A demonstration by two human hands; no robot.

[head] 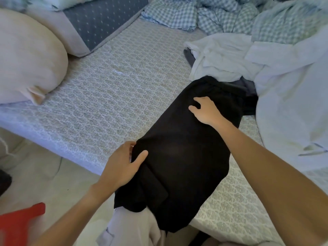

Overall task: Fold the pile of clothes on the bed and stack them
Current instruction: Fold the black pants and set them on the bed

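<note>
Head view: both hands point(122, 162) on black garment point(182, 157) atop bed point(99, 107).

Both forearms bare to the frame edge, pale grey garment point(134, 228) below

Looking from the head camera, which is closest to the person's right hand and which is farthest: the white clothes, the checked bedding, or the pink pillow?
From the right hand, which rests on the black garment:
1. White clothes: just beyond the hand, on the right.
2. Checked bedding: at the far right of the bed.
3. Pink pillow: far across the bed, on the left.
</note>
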